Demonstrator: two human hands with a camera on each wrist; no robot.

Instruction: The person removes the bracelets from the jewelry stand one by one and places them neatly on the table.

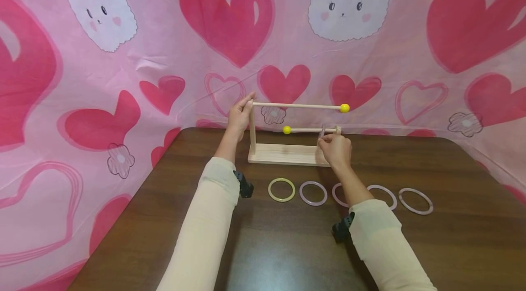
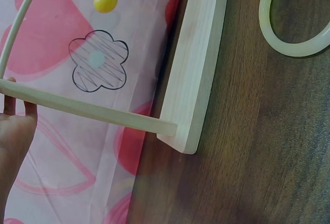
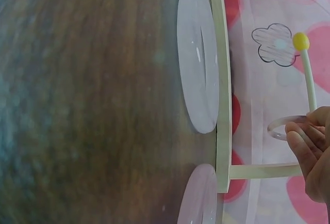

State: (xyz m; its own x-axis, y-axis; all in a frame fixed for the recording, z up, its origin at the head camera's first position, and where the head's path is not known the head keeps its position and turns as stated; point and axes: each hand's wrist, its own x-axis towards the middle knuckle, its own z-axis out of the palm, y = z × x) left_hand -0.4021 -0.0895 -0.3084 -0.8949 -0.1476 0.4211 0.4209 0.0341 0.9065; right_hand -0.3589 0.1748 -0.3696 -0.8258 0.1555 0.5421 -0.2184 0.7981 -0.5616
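A pale wooden stand (image 1: 283, 155) has a long upper rod (image 1: 297, 106) and a shorter lower rod (image 1: 306, 130), each tipped with a yellow ball. My left hand (image 1: 239, 118) grips the top of its left post, thumb on the near side and fingers behind. At the right end, my right hand (image 1: 338, 150) pinches a translucent pinkish bangle (image 3: 285, 119) between thumb and fingers. That bangle hangs around the lower rod, close to the right post, which the hand partly covers.
On the brown table (image 1: 283, 245) in front of the stand lies a row of bangles: a yellow-green one (image 1: 269, 190), a lilac one (image 1: 301, 193) and several pinkish ones, with my right forearm across part of the row. A pink heart-print cloth (image 1: 226, 21) hangs behind.
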